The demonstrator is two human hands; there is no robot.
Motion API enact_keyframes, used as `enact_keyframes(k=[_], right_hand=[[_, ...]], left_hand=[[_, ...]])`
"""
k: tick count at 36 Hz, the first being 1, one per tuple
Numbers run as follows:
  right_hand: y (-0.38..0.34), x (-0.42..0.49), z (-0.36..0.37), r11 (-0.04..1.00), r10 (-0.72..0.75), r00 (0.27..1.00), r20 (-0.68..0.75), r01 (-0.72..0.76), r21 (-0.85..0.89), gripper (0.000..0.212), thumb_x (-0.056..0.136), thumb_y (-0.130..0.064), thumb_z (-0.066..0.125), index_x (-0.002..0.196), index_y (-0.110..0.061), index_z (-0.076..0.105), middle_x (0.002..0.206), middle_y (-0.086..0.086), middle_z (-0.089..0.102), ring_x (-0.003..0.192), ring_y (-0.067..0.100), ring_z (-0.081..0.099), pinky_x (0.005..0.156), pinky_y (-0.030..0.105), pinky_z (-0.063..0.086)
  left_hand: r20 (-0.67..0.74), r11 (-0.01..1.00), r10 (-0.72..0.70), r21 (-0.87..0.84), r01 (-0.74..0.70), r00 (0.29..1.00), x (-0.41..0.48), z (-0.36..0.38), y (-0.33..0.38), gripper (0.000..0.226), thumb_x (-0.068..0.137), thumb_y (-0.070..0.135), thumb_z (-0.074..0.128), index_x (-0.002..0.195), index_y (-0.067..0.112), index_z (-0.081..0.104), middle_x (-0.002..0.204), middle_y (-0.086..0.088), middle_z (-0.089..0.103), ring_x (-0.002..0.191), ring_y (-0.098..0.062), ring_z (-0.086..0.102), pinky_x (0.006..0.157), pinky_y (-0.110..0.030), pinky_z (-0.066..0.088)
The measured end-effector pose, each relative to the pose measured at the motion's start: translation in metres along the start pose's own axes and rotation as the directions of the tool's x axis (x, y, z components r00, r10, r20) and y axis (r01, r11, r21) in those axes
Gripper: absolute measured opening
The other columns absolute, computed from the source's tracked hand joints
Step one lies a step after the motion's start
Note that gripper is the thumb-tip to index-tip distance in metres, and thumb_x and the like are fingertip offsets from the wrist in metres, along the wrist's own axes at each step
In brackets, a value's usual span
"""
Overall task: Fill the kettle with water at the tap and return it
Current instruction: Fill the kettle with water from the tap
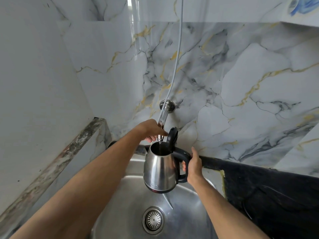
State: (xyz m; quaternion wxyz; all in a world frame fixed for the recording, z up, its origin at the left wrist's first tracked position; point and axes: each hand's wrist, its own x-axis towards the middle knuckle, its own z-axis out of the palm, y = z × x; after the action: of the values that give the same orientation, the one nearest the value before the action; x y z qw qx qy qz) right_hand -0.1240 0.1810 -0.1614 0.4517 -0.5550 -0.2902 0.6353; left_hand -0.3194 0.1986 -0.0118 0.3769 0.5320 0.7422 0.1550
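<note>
- Your left hand [151, 130] is extended forward and up, forearm straight, knuckles toward the camera, fingers curled downward in a closed grasp.
- Your right hand [194, 165] is lower and nearer, thumb up, fingers wrapped shut from the right side, wrist roughly level.

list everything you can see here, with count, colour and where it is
kettle: 1, steel with black handle and lid, lid up, held over the sink under the tap
tap: 1, chrome, out of the back wall, spout above the kettle's mouth
sink: 1, steel, bottom centre
drain strainer: 1, steel, sink floor
cable: 1, grey, hanging down the wall
counter: 1, black, right of sink
left hand: 1, at the tap
right hand: 1, gripping the kettle's handle
</note>
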Motion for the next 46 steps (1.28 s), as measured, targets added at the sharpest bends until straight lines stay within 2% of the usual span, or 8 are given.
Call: enact_keyframes(k=[5, 12, 22, 26, 34, 39, 43, 46], right_hand=[[-0.001, -0.001, -0.001, 1.000, 0.010, 1.000, 0.021, -0.010, 0.005, 0.048, 0.098, -0.051, 0.045, 0.067, -0.016, 0.054, 0.048, 0.001, 0.049, 0.038, 0.012, 0.046, 0.040, 0.024, 0.037], [-0.002, -0.001, 0.000, 1.000, 0.014, 1.000, 0.019, -0.014, 0.004, 0.049, 0.096, -0.055, 0.045, 0.067, -0.017, 0.053, 0.049, 0.000, 0.049, 0.039, 0.012, 0.047, 0.041, 0.024, 0.038], [0.001, -0.005, 0.002, 1.000, -0.009, 1.000, 0.018, 0.009, 0.018, 0.053, 0.099, -0.052, 0.044, 0.064, -0.014, 0.054, 0.045, 0.001, 0.047, 0.037, 0.014, 0.041, 0.038, 0.024, 0.032], [-0.001, -0.005, 0.006, 1.000, -0.010, 1.000, 0.010, 0.010, 0.026, 0.051, 0.099, -0.052, 0.044, 0.068, -0.013, 0.056, 0.047, 0.003, 0.048, 0.039, 0.014, 0.042, 0.039, 0.025, 0.031], [-0.004, -0.007, 0.002, 0.999, -0.019, 1.000, -0.013, 0.019, 0.034, 0.055, 0.098, -0.053, 0.044, 0.062, -0.013, 0.053, 0.043, 0.003, 0.046, 0.035, 0.014, 0.040, 0.037, 0.024, 0.028], [-0.001, -0.009, 0.000, 0.999, -0.031, 0.999, 0.009, 0.030, 0.013, 0.058, 0.099, -0.053, 0.041, 0.061, -0.012, 0.054, 0.042, 0.002, 0.045, 0.035, 0.014, 0.038, 0.038, 0.025, 0.027], [-0.001, -0.008, 0.000, 0.999, -0.038, 0.999, 0.014, 0.038, 0.009, 0.058, 0.100, -0.053, 0.041, 0.061, -0.012, 0.055, 0.044, 0.002, 0.046, 0.036, 0.014, 0.039, 0.038, 0.025, 0.029], [-0.001, -0.008, 0.001, 0.999, -0.039, 0.999, 0.011, 0.039, -0.001, 0.058, 0.099, -0.054, 0.041, 0.061, -0.012, 0.054, 0.045, 0.003, 0.046, 0.036, 0.014, 0.040, 0.038, 0.025, 0.030]], left_hand=[[0.013, 0.895, 0.094, -0.440, -0.079, 0.995, 0.001, -0.014, -0.030, 0.062, 0.091, 0.059, 0.054, 0.112, 0.002, 0.065, 0.093, -0.017, 0.071, 0.080, -0.026, 0.069, 0.077, -0.039, 0.059], [-0.014, 0.821, 0.137, -0.557, -0.122, 0.990, -0.005, -0.012, -0.042, 0.068, 0.095, 0.061, 0.042, 0.106, 0.002, 0.073, 0.099, -0.020, 0.076, 0.093, -0.031, 0.073, 0.086, -0.041, 0.059], [-0.013, 0.816, 0.146, -0.563, -0.128, 0.989, -0.005, -0.010, -0.042, 0.067, 0.094, 0.061, 0.046, 0.104, 0.000, 0.074, 0.099, -0.020, 0.076, 0.094, -0.031, 0.073, 0.088, -0.041, 0.058], [-0.113, 0.861, 0.165, -0.469, -0.199, 0.980, -0.007, -0.002, -0.040, 0.051, 0.086, 0.050, 0.068, 0.096, 0.001, 0.075, 0.093, -0.018, 0.077, 0.085, -0.025, 0.073, 0.090, -0.046, 0.058], [-0.309, 0.990, 0.134, 0.006, -0.139, 0.942, -0.007, 0.012, -0.013, 0.043, 0.068, 0.040, 0.086, 0.075, 0.001, 0.068, 0.072, -0.013, 0.071, 0.068, -0.021, 0.062, 0.064, -0.038, 0.053], [-0.321, 0.989, 0.146, 0.055, -0.135, 0.936, -0.002, 0.012, -0.012, 0.038, 0.069, 0.028, 0.083, 0.055, 0.017, 0.050, 0.059, -0.001, 0.058, 0.059, -0.018, 0.054, 0.049, -0.026, 0.038], [-0.238, 0.988, 0.157, 0.030, -0.154, 0.959, 0.002, 0.009, -0.017, 0.032, 0.072, 0.029, 0.083, 0.060, 0.014, 0.056, 0.070, -0.008, 0.068, 0.064, -0.019, 0.062, 0.061, -0.031, 0.052], [-0.128, 0.957, 0.178, -0.209, -0.202, 0.976, 0.003, 0.003, -0.027, 0.041, 0.078, 0.046, 0.078, 0.077, 0.007, 0.067, 0.079, -0.012, 0.071, 0.072, -0.019, 0.066, 0.082, -0.039, 0.058]])
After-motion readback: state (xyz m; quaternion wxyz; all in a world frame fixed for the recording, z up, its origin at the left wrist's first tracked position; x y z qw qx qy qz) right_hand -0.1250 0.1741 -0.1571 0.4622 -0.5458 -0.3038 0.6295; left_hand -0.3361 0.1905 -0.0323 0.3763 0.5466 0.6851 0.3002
